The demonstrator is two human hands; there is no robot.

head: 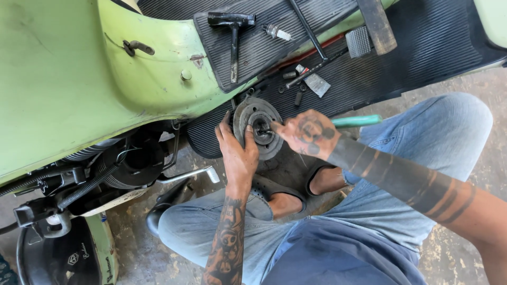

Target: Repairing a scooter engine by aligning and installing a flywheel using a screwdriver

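— Over the scooter's floor mat (422,47), what do we hold?
— Our left hand (238,153) clasps a round metal disc (257,126) upright; our right hand (309,133) grips a green-handled tool (356,121) at its hub.

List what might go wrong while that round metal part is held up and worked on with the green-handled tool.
1. The left hand alone props the round metal part on edge; it may slip or drop toward the sandalled foot.
2. The tool in the right hand could skid off the hub onto the left fingers.
3. Small loose parts on the ribbed mat may roll away.
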